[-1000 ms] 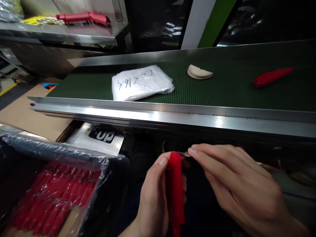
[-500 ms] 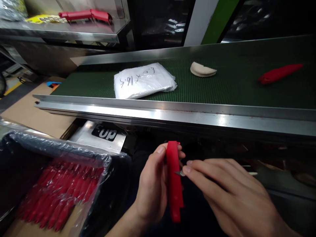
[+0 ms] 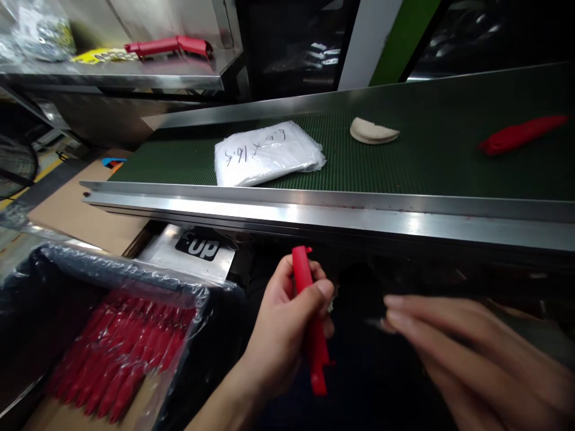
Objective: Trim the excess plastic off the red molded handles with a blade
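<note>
My left hand is wrapped round a long, narrow red plastic part, with the thumb pressed across its middle. The part stands nearly upright, and small tabs stick out at its upper and lower ends. To the right, apart from the part, my right hand pinches a small pointed blade between thumb and fingertips. Motion smears both the blade and this hand, and the rest of the tool is hidden by the fingers.
A green conveyor belt with a metal rail crosses ahead. On it lie a white plastic packet, a cream half-round piece and a red part. At lower left, a plastic-lined bin holds several red parts.
My right hand has drawn the blade away from the red part, to the right. My left thumb now lies across the part, which has tilted slightly and shifted left.
</note>
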Tool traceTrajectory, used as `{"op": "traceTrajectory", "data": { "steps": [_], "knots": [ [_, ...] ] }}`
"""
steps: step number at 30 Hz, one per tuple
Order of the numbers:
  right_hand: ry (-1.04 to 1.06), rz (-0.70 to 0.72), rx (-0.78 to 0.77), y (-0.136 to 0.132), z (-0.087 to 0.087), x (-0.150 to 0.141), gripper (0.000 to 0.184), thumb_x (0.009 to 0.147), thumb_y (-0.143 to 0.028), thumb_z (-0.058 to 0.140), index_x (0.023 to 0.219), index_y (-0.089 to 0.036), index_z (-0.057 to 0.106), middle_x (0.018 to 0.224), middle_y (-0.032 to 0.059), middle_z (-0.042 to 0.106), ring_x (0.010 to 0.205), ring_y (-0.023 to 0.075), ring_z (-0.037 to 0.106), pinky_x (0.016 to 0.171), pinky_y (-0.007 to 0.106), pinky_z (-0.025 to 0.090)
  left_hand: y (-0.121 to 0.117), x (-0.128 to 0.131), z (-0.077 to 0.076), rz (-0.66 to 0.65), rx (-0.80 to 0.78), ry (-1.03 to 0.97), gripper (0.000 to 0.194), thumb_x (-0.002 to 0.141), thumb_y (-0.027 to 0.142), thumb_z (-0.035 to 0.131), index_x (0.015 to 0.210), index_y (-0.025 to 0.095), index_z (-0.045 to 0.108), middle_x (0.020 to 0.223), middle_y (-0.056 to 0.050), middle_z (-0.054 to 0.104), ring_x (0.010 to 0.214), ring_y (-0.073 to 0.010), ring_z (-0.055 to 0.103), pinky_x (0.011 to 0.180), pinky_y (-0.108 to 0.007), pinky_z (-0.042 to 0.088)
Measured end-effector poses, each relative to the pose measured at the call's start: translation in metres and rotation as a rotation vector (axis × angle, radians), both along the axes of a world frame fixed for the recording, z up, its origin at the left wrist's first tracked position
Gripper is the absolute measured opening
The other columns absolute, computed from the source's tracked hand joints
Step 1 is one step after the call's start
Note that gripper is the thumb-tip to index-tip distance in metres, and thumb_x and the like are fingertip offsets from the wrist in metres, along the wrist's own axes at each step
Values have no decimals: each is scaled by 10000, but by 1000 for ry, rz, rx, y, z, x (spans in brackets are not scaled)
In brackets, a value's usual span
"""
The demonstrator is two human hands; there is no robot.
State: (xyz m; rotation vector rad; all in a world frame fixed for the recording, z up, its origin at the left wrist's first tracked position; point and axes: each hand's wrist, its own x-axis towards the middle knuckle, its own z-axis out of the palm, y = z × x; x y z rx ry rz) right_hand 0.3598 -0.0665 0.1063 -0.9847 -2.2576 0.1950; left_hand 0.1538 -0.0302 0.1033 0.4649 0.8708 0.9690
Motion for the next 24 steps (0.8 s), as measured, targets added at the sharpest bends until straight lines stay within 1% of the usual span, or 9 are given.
{"op": "traceTrajectory", "data": {
  "steps": [2, 4, 6, 9, 12, 16, 21, 24],
  "knots": [
    [-5, -66, 18, 11, 6, -4, 476, 839, 59, 537, 1263, -148, 597, 1199, 113, 615, 1101, 228, 581, 873, 367, 457, -9, -2, -2, -74, 4, 54, 204, 866, 251, 660, 971, 202, 492, 702, 52, 467, 514, -51, 428, 466, -158, 358],
    [-31, -106, 36, 19, 10, -12, 442, 851, 57, 524, 1238, -134, 619, 1169, 117, 628, 1074, 229, 580, 875, 378, 438, -17, -3, -2, -110, 12, 91, 241, 857, 289, 678, 1001, 211, 502, 740, 47, 486, 507, -44, 444, 465, -160, 363],
    [-64, -99, 47, 21, 11, -20, 434, 860, 43, 516, 1243, -130, 625, 1175, 118, 628, 1051, 236, 574, 866, 388, 428, -23, -4, 0, -117, 15, 110, 277, 844, 321, 700, 1014, 213, 511, 755, 46, 487, 515, -37, 431, 474, -157, 368],
    [-55, -105, 51, 20, 8, -27, 436, 856, 31, 521, 1242, -139, 629, 1176, 117, 627, 1016, 252, 575, 843, 413, 430, -27, -4, 4, -136, 23, 106, 293, 837, 357, 716, 994, 204, 521, 711, 52, 477, 507, -29, 408, 488, -156, 364],
    [-48, -105, 60, 18, 6, -27, 429, 857, 22, 521, 1243, -135, 625, 1175, 124, 625, 1006, 267, 576, 831, 434, 428, -28, -2, 7, -130, 21, 92, 306, 823, 363, 733, 991, 203, 533, 722, 47, 493, 505, -28, 413, 484, -153, 354],
    [-69, -99, 59, 18, 3, -25, 418, 883, 2, 495, 1255, -143, 619, 1183, 117, 625, 1003, 265, 573, 830, 440, 416, -28, 0, 7, -122, 9, 88, 293, 822, 345, 735, 991, 209, 538, 755, 43, 500, 498, -20, 403, 477, -149, 349],
    [-64, -137, 73, 22, -3, -19, 450, 865, 23, 531, 1273, -147, 611, 1171, 111, 637, 1006, 265, 577, 826, 442, 425, -30, -1, 5, -189, 18, 43, 290, 819, 365, 727, 952, 200, 529, 728, 38, 476, 509, -30, 397, 483, -156, 334],
    [-47, -160, 52, 22, -2, -16, 466, 853, 56, 539, 1268, -143, 612, 1159, 114, 639, 1033, 254, 582, 840, 428, 431, -31, -1, 3, -204, 16, 38, 294, 820, 370, 719, 965, 196, 532, 742, 32, 478, 502, -30, 394, 477, -162, 336]
  ]
}}
